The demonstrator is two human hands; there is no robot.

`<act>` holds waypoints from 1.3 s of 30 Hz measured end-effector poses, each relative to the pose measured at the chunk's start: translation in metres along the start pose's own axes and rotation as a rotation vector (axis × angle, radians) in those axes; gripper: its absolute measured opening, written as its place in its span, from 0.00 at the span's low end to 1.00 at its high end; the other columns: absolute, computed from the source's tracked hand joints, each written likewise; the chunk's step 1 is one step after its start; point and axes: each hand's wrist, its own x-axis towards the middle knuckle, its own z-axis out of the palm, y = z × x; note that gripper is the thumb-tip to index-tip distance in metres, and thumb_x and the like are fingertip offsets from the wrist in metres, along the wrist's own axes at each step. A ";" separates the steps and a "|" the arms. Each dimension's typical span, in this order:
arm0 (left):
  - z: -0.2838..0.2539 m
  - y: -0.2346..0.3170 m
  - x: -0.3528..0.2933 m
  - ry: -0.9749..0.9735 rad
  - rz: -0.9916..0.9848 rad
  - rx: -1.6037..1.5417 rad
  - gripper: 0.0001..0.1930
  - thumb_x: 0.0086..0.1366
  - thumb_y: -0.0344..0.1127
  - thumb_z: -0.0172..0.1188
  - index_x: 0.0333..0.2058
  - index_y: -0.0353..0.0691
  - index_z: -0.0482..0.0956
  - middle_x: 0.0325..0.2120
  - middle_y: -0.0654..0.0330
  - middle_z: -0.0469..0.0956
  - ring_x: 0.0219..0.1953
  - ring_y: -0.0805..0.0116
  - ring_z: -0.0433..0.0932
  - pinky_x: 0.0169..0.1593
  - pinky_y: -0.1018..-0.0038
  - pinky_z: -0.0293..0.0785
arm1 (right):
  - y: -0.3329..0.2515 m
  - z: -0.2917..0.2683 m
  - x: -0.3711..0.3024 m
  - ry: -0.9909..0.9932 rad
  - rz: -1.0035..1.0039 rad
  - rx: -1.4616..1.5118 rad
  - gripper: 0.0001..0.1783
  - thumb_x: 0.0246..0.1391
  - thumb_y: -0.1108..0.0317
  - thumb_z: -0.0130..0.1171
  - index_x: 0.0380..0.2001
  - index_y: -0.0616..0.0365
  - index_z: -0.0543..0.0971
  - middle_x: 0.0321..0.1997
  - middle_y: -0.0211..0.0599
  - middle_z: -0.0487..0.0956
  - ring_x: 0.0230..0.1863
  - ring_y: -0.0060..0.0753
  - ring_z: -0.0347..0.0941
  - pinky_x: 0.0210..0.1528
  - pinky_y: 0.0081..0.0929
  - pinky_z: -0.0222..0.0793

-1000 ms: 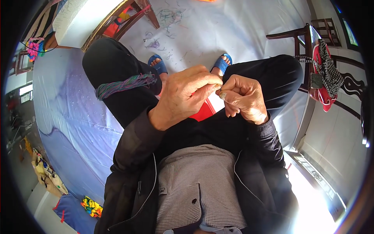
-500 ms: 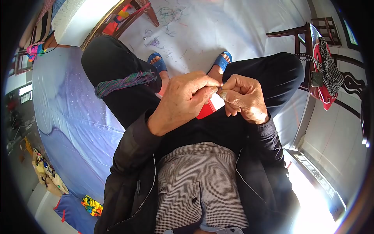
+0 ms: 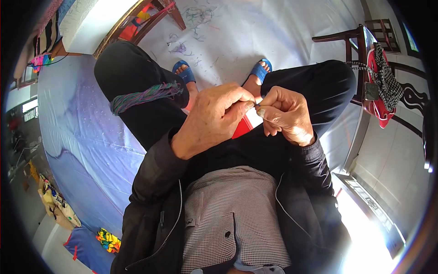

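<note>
My left hand (image 3: 214, 116) and my right hand (image 3: 287, 114) meet over my lap, thumbs and forefingers pinched close together. Between the two pinches is something tiny and dark, too small to name. Both hands are closed, and the left fingers other than the forefinger are mostly hidden. A bundle of purple, green and pink threads (image 3: 146, 97) lies across my left thigh. Below the hands, partly covered by them, a red flat-sided thing (image 3: 242, 127) shows between my legs.
Loose thread scraps (image 3: 198, 17) are scattered on the pale sheeted floor beyond my blue slippers (image 3: 260, 71). A wooden chair (image 3: 360, 50) at the right carries a red bag and a checked cloth (image 3: 388, 82). At the left stands a wooden-framed piece of furniture (image 3: 150, 27).
Both hands keep their pinch almost unmoved. The left fingertips have drawn very slightly left, away from the right ones.
</note>
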 end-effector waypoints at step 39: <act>0.009 0.004 -0.008 0.033 -0.092 -0.093 0.01 0.66 0.23 0.61 0.35 0.31 0.80 0.25 0.53 0.79 0.24 0.63 0.79 0.30 0.70 0.72 | 0.004 0.009 -0.003 0.019 -0.001 0.168 0.13 0.56 0.79 0.67 0.26 0.64 0.71 0.15 0.31 0.70 0.11 0.20 0.63 0.18 0.23 0.71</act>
